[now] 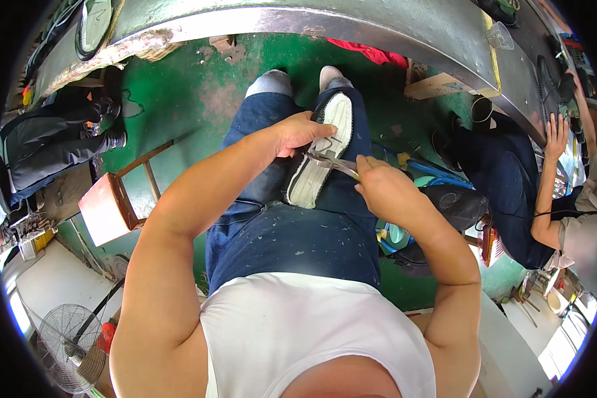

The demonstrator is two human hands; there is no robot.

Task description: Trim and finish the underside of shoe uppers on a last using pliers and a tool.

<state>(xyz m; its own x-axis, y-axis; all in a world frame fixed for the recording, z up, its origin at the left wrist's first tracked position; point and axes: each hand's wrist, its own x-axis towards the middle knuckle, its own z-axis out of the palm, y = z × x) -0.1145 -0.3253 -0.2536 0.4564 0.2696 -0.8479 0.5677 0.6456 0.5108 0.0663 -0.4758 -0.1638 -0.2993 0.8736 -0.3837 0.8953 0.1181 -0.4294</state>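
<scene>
L hand (298, 132) grips shoe (320, 152) on lap; R hand (383, 189) closed on pliers (328, 161) at sole.

A white-soled dark shoe (318, 149) lies sole-up on the seated person's lap, along the right thigh. The left hand (298, 131) rests on the shoe's left edge; the right hand (385, 189) sits just right of the shoe, holding metal pliers (328, 160) that reach across the sole. A long grey metal workbench (351, 26) curves ahead, beyond the knees. A small wooden stool (113, 202) stands on the floor to the left, a round wire fan (69, 345) behind it. Another seated person (511, 192) is on the right, one hand on the bench.
</scene>
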